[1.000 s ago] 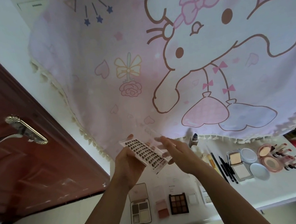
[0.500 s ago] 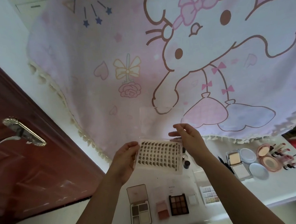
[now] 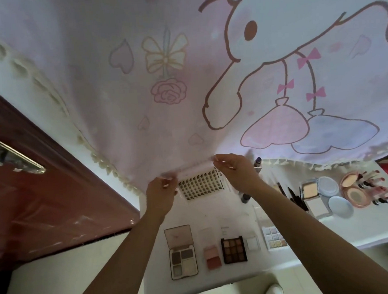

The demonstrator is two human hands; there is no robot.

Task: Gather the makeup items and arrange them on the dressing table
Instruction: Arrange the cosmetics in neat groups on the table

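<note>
Left hand: your left hand [image 3: 161, 191] pinches the left end of the clear plastic cover [image 3: 190, 170].
Right hand: your right hand [image 3: 236, 173] pinches the cover's right end; the hands are apart, with the tray between them.
Lash tray: white tray of dark false-lash clusters [image 3: 200, 185], at the far left of the white dressing table [image 3: 366, 224]; can't tell if it touches the top.
Near row: open four-pan eyeshadow compact [image 3: 183, 255], pink two-pan blush [image 3: 211, 257], black nine-pan brown palette [image 3: 233, 249], side by side.
Far right: cluster of lipsticks [image 3: 381, 190].
</note>
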